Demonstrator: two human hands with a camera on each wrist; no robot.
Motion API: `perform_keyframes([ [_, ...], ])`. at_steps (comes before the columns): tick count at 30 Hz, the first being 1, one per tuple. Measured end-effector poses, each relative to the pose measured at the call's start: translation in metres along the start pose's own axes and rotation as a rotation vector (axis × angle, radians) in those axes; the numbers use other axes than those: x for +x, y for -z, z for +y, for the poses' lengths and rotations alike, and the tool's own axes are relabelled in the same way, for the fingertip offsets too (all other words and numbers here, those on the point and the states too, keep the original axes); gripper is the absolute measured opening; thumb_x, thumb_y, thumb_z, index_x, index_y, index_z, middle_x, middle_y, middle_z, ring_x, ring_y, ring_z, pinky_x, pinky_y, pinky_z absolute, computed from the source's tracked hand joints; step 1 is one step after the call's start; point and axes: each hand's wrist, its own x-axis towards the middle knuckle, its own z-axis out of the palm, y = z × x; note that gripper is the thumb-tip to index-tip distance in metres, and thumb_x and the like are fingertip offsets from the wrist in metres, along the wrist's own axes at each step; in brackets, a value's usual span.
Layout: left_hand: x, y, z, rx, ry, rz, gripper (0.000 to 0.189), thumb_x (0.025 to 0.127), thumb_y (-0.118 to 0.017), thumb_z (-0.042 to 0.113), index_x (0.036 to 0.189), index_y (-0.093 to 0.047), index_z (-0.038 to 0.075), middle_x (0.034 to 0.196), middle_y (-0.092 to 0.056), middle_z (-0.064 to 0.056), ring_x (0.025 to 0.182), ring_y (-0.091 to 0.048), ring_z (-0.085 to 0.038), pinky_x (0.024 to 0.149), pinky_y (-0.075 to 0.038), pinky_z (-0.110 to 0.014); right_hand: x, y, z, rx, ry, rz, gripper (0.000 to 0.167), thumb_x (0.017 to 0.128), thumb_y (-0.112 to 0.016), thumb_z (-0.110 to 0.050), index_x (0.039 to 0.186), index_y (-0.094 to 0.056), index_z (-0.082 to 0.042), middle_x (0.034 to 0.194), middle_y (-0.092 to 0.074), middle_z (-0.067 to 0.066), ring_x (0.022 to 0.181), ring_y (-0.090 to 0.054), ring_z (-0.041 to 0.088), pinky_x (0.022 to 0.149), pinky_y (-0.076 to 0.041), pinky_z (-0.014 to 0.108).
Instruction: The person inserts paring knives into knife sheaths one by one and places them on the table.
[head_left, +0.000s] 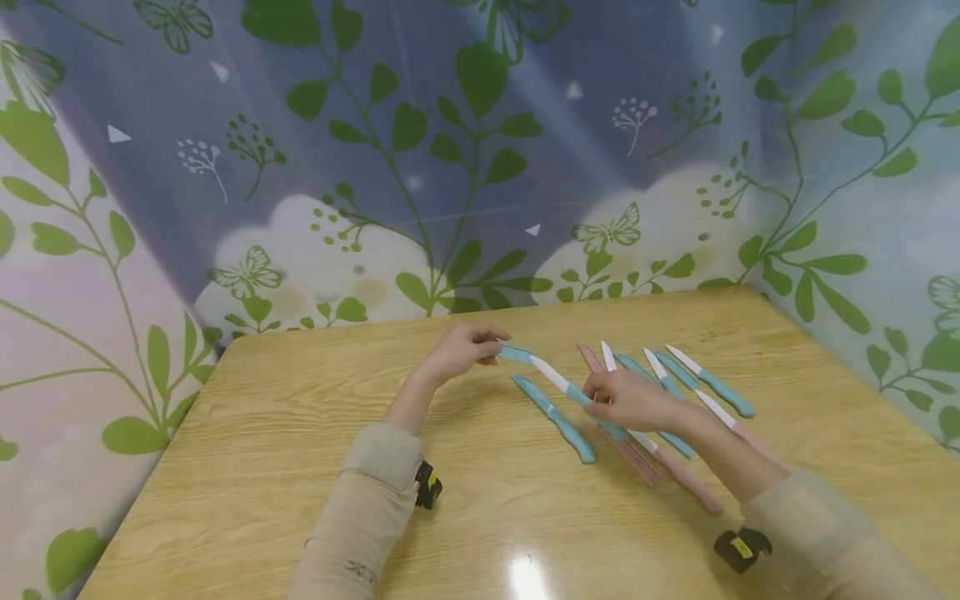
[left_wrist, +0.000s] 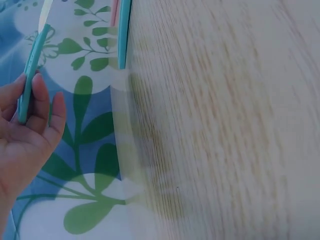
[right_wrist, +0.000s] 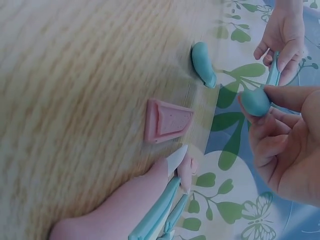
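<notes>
My left hand (head_left: 468, 346) pinches a light-blue knife sheath (head_left: 514, 352) above the table, also seen as a narrow blue sheath (left_wrist: 34, 65) in the left wrist view. My right hand (head_left: 630, 400) grips the blue handle (right_wrist: 256, 102) of a small paring knife (head_left: 551, 373). Its white blade points left, with the tip at the mouth of the sheath; whether it is inside cannot be made out. Below them, a blue knife in its sheath (head_left: 555, 419) lies on the wood. Under the right hand are a pink sheath (head_left: 637, 462) and a pink-handled knife (head_left: 686, 479).
Right of the right hand lie several blue and pink items: a blue-handled knife (head_left: 723, 392), a pink-handled knife (head_left: 731, 421) and a blue sheath (head_left: 681, 367). The wooden table (head_left: 300, 400) ends at a leaf-patterned curtain (head_left: 420, 167) behind and at both sides.
</notes>
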Motion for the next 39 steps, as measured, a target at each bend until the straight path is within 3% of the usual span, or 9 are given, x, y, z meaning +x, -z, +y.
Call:
perform_keyframes([
  [5, 0.000, 0.001, -0.003, -0.156, 0.017, 0.041, 0.035, 0.093, -0.056, 0.013, 0.125, -0.054, 0.000, 0.107, -0.061, -0.014, 0.097, -0.059, -0.035, 0.087, -0.049, -0.034, 0.000, -0.002, 0.000, 0.056, 0.019, -0.009, 0.015, 0.091, -0.058, -0.009, 0.099, -0.058, 0.002, 0.081, -0.064, 0.005, 0.069, -0.058, 0.013, 0.059, -0.050, 0.026],
  [10, 0.002, -0.001, -0.001, -0.330, 0.040, 0.128, 0.030, 0.093, -0.056, 0.015, 0.116, -0.059, -0.004, 0.093, -0.060, -0.004, 0.087, -0.058, -0.022, 0.088, -0.048, -0.034, 0.000, -0.004, -0.002, 0.122, 0.033, 0.000, 0.016, 0.092, -0.055, -0.009, 0.102, -0.057, 0.003, 0.060, -0.050, -0.005, 0.047, -0.037, 0.003, 0.045, -0.033, 0.018],
  [16, 0.003, -0.006, 0.004, -0.547, 0.019, 0.203, 0.018, 0.094, -0.054, 0.013, 0.094, -0.063, -0.002, 0.085, -0.061, -0.002, 0.082, -0.058, -0.015, 0.091, -0.047, -0.038, -0.001, -0.004, -0.008, 0.207, 0.053, 0.020, 0.023, 0.094, -0.053, -0.011, 0.108, -0.055, 0.007, 0.054, -0.037, -0.007, 0.044, -0.025, 0.001, 0.044, -0.025, 0.018],
  [21, 0.003, -0.008, 0.012, -0.722, -0.020, 0.200, 0.020, 0.096, -0.051, 0.013, 0.086, -0.064, 0.003, 0.089, -0.066, -0.005, 0.091, -0.063, -0.019, 0.094, -0.045, -0.041, -0.001, -0.006, -0.013, 0.257, 0.087, 0.043, 0.022, 0.095, -0.052, -0.011, 0.108, -0.055, 0.007, 0.061, -0.053, 0.000, 0.044, -0.026, 0.002, 0.044, -0.027, 0.019],
  [25, 0.003, -0.012, 0.021, -0.820, -0.004, 0.207, 0.021, 0.097, -0.049, 0.015, 0.085, -0.061, 0.003, 0.090, -0.067, -0.008, 0.098, -0.062, -0.027, 0.092, -0.046, -0.040, -0.001, -0.011, -0.017, 0.271, 0.076, 0.056, 0.021, 0.096, -0.051, -0.013, 0.108, -0.055, 0.004, 0.071, -0.062, 0.006, 0.044, -0.028, 0.003, 0.043, -0.029, 0.019],
  [29, 0.003, -0.017, 0.032, -0.922, 0.022, 0.214, 0.022, 0.099, -0.045, 0.016, 0.086, -0.056, 0.002, 0.092, -0.066, -0.012, 0.108, -0.056, -0.037, 0.092, -0.046, -0.041, -0.003, -0.019, -0.022, 0.319, 0.040, 0.072, 0.023, 0.097, -0.050, -0.016, 0.108, -0.055, 0.003, 0.079, -0.064, 0.009, 0.058, -0.049, 0.009, 0.055, -0.041, 0.023],
  [32, 0.003, -0.021, 0.039, -1.017, 0.028, 0.221, 0.023, 0.101, -0.040, 0.015, 0.088, -0.053, 0.001, 0.094, -0.063, -0.014, 0.104, -0.058, -0.036, 0.094, -0.045, -0.042, -0.004, -0.023, -0.025, 0.364, 0.023, 0.095, 0.025, 0.097, -0.049, -0.017, 0.110, -0.055, 0.004, 0.082, -0.063, 0.010, 0.067, -0.054, 0.014, 0.061, -0.044, 0.025],
  [36, 0.004, -0.023, 0.046, -1.144, 0.025, 0.245, 0.020, 0.102, -0.035, 0.012, 0.096, -0.049, -0.002, 0.097, -0.057, -0.016, 0.093, -0.061, -0.026, 0.092, -0.047, -0.038, -0.004, -0.025, -0.031, 0.422, 0.008, 0.106, 0.029, 0.098, -0.048, -0.018, 0.113, -0.052, 0.007, 0.078, -0.062, 0.011, 0.053, -0.045, 0.010, 0.050, -0.042, 0.020],
  [39, 0.005, -0.024, 0.049, -1.205, 0.037, 0.276, 0.019, 0.102, -0.034, 0.012, 0.098, -0.047, -0.002, 0.094, -0.057, -0.014, 0.086, -0.061, -0.021, 0.083, -0.051, -0.029, -0.004, -0.025, -0.035, 0.468, -0.009, 0.109, 0.032, 0.098, -0.048, -0.019, 0.116, -0.049, 0.008, 0.076, -0.061, 0.011, 0.049, -0.042, 0.007, 0.045, -0.039, 0.019],
])
